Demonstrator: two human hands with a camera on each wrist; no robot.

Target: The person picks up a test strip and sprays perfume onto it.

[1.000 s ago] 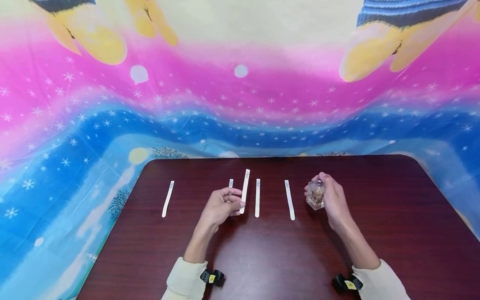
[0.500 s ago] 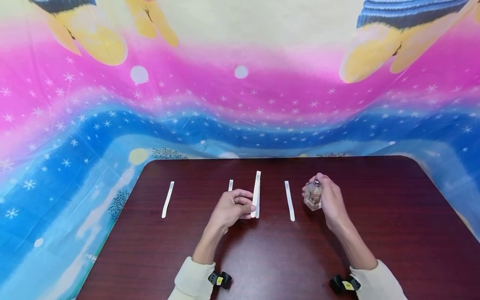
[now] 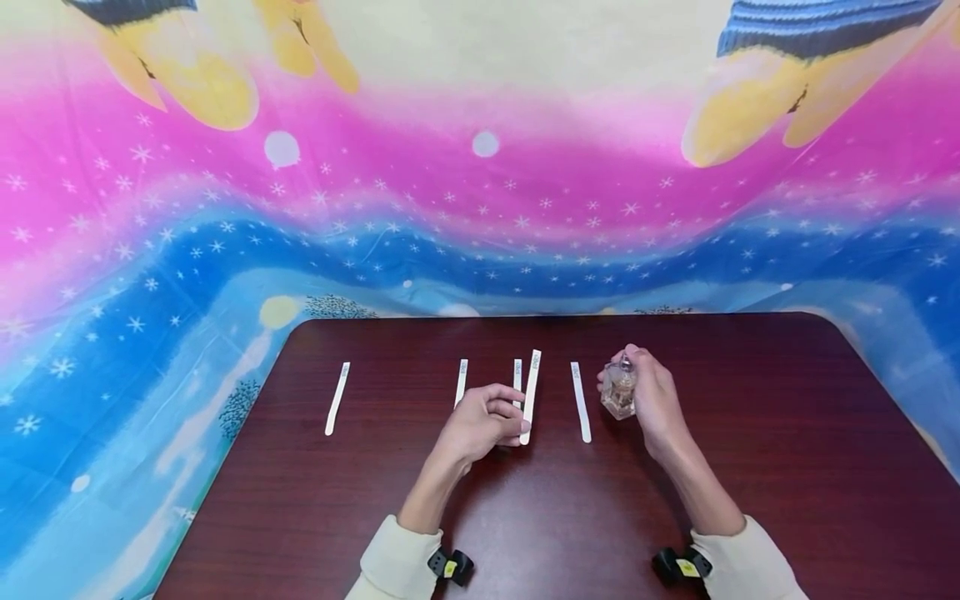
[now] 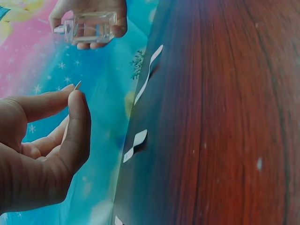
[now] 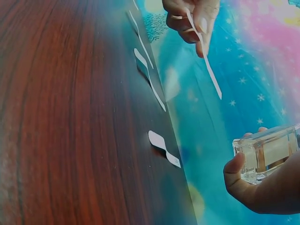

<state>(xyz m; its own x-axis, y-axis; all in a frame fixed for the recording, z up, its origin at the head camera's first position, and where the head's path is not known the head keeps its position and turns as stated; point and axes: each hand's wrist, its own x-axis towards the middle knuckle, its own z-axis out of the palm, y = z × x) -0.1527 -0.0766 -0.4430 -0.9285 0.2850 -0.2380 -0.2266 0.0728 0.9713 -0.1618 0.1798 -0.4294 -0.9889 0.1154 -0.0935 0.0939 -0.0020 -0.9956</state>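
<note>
L hand (image 3: 483, 421) pinching paper strip (image 3: 529, 397), print illegible; R hand (image 3: 651, 400) round glass bottle (image 3: 619, 389); other strips (image 3: 337, 397) on worktop (image 3: 750, 467).

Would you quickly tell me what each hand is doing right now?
Left hand: pinches a white paper strip, lifted off the table.
Right hand: grips a small glass perfume bottle.

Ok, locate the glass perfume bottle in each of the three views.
Head: perfume bottle right of centre, held in the right hand.
Left wrist: top left.
Right wrist: lower right edge.
Shared landmark: the paper strip pinched by the left hand.
</note>
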